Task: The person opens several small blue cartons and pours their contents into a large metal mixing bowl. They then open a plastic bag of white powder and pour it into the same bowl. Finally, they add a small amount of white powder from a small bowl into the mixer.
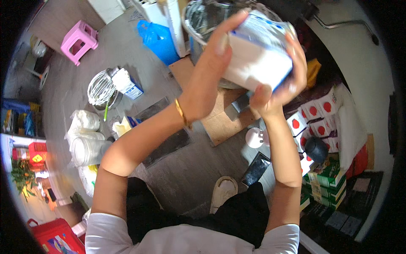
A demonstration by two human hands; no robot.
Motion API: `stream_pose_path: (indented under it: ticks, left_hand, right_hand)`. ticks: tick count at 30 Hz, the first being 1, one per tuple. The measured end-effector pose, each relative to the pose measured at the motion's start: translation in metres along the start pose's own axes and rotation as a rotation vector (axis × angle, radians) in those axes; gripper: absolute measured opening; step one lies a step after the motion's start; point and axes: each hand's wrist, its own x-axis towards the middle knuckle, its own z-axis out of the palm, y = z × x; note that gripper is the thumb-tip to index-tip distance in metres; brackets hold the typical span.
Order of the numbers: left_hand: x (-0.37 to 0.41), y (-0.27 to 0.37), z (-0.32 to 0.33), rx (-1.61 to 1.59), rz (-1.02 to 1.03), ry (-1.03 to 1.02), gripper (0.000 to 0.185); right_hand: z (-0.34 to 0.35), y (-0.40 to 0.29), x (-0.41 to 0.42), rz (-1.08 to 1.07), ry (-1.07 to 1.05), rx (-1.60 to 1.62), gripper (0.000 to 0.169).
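Note:
Both my hands hold a white carton with blue print (pixel 257 60) above a large metal bowl (pixel 198 47) at the top of the view. My left hand (pixel 211 66) presses its left side, thumb and fingers spread along it. My right hand (pixel 285 73) wraps the right side and bottom corner. The carton is tilted and a little blurred; its opening cannot be made out. Whisk wires (pixel 195 17) show inside the metal bowl, which stands on brown cardboard (pixel 219 130).
On the floor at left are a cream-coated balloon whisk (pixel 101 87), another carton (pixel 131 90) and plastic tubs (pixel 84 150). A blue bag (pixel 158 41) and a pink stool (pixel 79 41) stand beyond. A phone (pixel 257 168) and red-marked packets (pixel 320 109) lie right.

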Motion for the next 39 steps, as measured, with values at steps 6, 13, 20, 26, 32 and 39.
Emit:
stream_pose_path:
  ticks: [6, 13, 20, 26, 32, 39]
  left_hand:
    - [-0.047, 0.030, -0.041, -0.020, -0.453, 0.019, 0.069]
    - [-0.112, -0.033, -0.137, 0.002, -0.627, 0.060, 0.090]
    - [-0.299, -0.163, -0.246, 0.696, -0.684, 0.642, 0.088]
    - [-0.316, -0.167, -0.198, 0.855, -0.762, 0.902, 0.088]
    - [-0.355, -0.128, -0.207, 0.714, -0.810, 1.194, 0.088]
    - [-0.368, -0.121, -0.221, 0.297, -0.835, 1.396, 0.067]
  right_hand:
    - [-0.034, -0.044, -0.073, -0.041, -0.402, -0.015, 0.043]
    - [-0.009, -0.056, -0.119, -0.051, -0.992, 0.006, 0.022]
    - [0.124, -0.136, -0.137, 0.175, -0.991, 0.376, 0.030]
    - [0.233, -0.192, -0.202, -0.023, -1.099, 0.210, 0.030]
    - [0.277, -0.178, -0.219, -0.114, -1.021, 0.218, 0.011]
    - [0.284, -0.140, -0.176, 0.082, -0.818, 0.151, 0.007]
